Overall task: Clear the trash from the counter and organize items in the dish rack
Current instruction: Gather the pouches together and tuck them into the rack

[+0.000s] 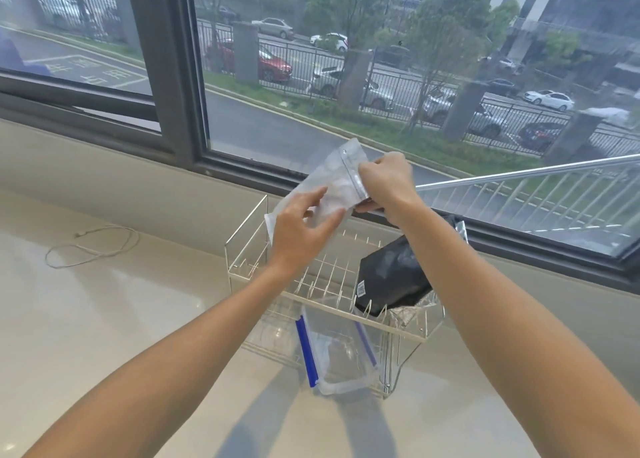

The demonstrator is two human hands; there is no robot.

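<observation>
Head view: both hands hold a clear zip-seal bag (330, 184) above the white wire dish rack (242, 246). Left hand (299, 230) pinches its near end; right hand (386, 184) pinches the seal edge, its fingertips hidden. Right forearm covers part of a black pouch (393, 277) in the rack; a clear blue-clipped container (341, 352) sits below, contents indistinct.

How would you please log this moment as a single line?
left hand: holds clear bag | right hand: grips bag's top | above dish rack | black pouch: in rack
</observation>
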